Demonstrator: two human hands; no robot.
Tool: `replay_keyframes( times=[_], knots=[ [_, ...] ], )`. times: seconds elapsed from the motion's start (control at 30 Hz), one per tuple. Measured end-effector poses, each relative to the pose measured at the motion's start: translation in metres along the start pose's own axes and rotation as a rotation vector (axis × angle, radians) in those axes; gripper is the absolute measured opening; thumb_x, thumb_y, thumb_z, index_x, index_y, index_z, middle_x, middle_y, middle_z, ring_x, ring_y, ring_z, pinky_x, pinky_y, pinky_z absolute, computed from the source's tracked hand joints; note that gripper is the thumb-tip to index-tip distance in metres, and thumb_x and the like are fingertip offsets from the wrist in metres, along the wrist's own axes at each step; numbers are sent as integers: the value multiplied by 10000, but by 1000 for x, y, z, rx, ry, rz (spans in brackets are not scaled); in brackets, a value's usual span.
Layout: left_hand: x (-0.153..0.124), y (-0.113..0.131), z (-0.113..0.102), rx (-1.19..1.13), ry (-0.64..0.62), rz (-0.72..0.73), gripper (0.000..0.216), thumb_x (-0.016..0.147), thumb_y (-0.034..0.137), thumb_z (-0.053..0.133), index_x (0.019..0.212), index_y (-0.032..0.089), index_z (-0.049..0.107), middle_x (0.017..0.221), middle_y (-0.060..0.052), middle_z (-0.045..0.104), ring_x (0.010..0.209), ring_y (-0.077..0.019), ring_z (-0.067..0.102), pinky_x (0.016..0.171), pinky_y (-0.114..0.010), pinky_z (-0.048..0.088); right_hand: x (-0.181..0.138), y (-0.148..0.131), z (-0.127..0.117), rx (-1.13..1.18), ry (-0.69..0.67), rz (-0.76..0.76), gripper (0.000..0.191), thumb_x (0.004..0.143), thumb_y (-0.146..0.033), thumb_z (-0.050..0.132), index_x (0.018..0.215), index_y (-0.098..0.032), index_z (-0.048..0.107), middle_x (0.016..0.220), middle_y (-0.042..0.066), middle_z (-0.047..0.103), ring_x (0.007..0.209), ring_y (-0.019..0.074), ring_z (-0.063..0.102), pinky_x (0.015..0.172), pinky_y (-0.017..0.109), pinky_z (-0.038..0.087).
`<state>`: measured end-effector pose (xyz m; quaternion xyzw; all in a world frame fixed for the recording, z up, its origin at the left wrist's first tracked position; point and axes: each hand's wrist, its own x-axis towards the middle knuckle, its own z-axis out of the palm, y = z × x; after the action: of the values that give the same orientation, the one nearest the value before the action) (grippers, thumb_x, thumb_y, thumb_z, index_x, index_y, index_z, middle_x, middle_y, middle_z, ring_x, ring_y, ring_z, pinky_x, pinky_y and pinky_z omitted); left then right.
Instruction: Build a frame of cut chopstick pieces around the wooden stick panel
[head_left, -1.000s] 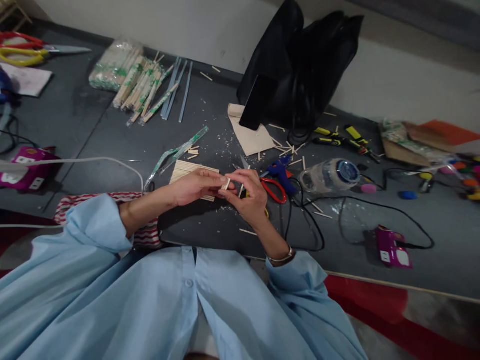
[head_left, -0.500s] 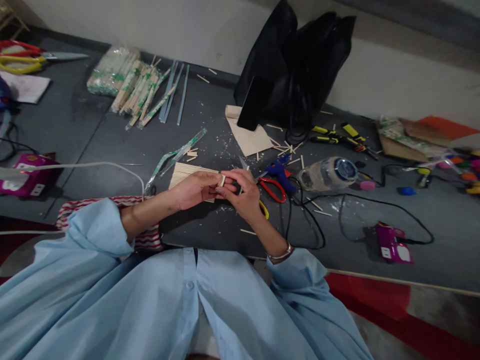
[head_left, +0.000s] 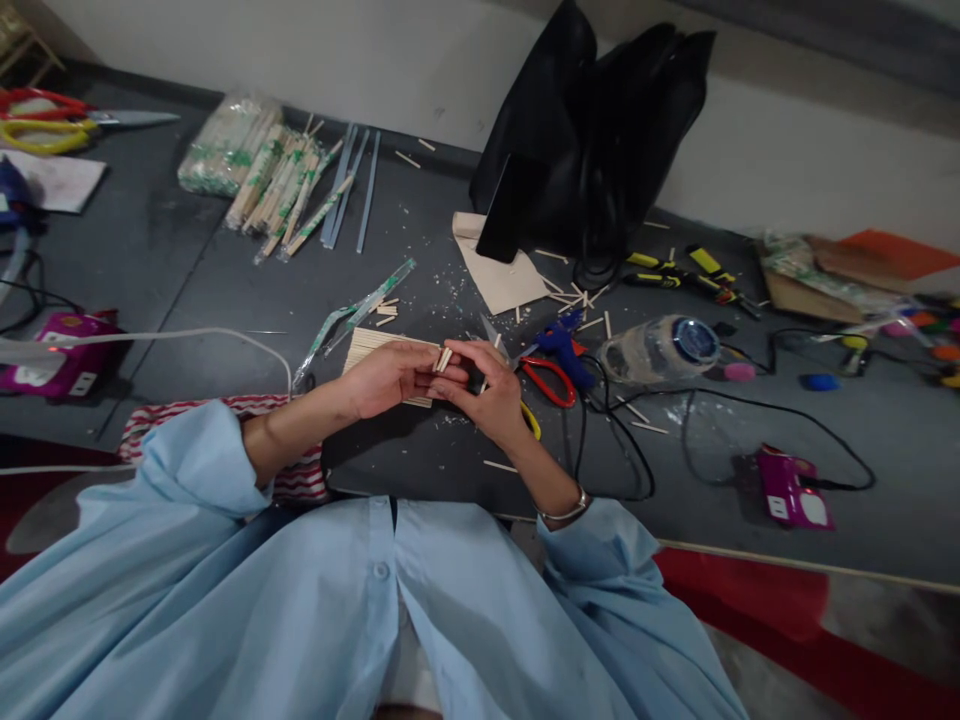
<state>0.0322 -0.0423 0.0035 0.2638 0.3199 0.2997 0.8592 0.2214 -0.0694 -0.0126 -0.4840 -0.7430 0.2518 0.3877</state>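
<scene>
My left hand (head_left: 386,380) is closed on a small cluster of short wooden sticks (head_left: 444,360), pinched at the fingertips. From the other side, the thumb and fingers of my right hand (head_left: 487,388) close around the same cluster. Another pale stick (head_left: 496,345) shows by my right fingers; whether it is held cannot be made out. Under my left hand, partly covered, lies a flat panel of wooden sticks set side by side (head_left: 367,345). Several cut stick pieces (head_left: 387,312) lie just beyond it. Red-and-yellow-handled scissors (head_left: 551,380) rest beside my right hand, partly hidden by it.
A blue glue gun (head_left: 562,340), its cable, and a plastic jar (head_left: 652,350) stand to the right. Wrapped chopsticks (head_left: 281,190) lie at the back left. A black bag (head_left: 600,130) with a phone (head_left: 510,205) stands at the back. Purple boxes (head_left: 795,490) sit at both sides.
The sticks in my fingers have turned slightly, and separate pieces show more clearly. My right fingers have opened a little around them. The whole view has shifted slightly.
</scene>
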Motion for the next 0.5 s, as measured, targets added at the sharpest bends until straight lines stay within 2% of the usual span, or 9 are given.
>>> replay_keyframes(
  times=[0.2, 0.5],
  knots=[
    [1, -1, -1, -23, -30, 5, 190, 895, 207, 636, 966, 76, 754, 953, -169, 781, 782, -177, 738, 782, -306, 577, 0, 1, 2, 11, 9, -15, 404, 853, -428, 739, 1228, -288, 677, 1144, 58, 693, 1069, 233, 647, 970, 425, 533],
    [3, -3, -5, -18, -20, -5, 219, 876, 266, 715, 989, 81, 753, 942, -157, 779, 770, -166, 740, 781, -297, 591, -2, 3, 3, -28, 14, -15, 388, 866, -424, 724, 1233, -307, 681, 1109, 56, 675, 1047, 230, 647, 955, 433, 540]
  ],
)
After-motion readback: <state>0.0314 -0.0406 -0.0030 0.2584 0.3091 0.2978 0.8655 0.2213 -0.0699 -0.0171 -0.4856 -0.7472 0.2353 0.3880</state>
